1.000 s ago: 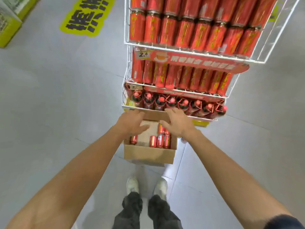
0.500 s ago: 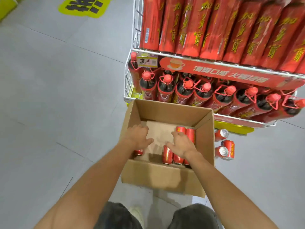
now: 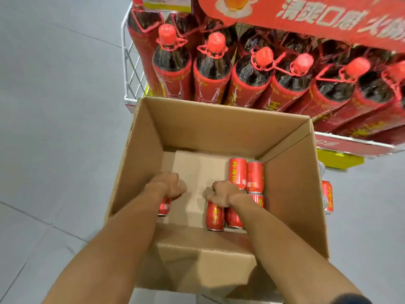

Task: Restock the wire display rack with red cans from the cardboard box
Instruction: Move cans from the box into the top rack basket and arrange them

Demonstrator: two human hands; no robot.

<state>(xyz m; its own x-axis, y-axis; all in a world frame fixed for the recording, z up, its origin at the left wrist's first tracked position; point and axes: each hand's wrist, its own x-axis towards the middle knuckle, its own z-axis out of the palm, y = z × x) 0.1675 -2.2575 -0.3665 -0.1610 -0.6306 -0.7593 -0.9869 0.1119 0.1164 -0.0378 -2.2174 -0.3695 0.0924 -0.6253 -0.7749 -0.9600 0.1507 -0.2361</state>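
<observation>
An open cardboard box (image 3: pixel 295 194) stands on the floor against the white wire rack (image 3: pixel 131 69). Both my hands are down inside it. My left hand (image 3: pixel 167 186) is curled round a single red can (image 3: pixel 164 207) near the box's left wall. My right hand (image 3: pixel 223 194) grips the top of another red can (image 3: pixel 215 217) in a cluster of several red cans (image 3: pixel 246 176) lying at the right of the box bottom. The fingertips of both hands are hidden.
The rack's bottom shelf holds a row of dark bottles with red caps (image 3: pixel 215 66), under a red sign strip (image 3: pixel 317 16). A loose red can (image 3: pixel 327 196) lies on the grey tiled floor right of the box. A yellow base (image 3: pixel 339 159) shows under the rack.
The view has dropped much closer to the box. Both hands went from above the box down to its bottom and closed on cans.
</observation>
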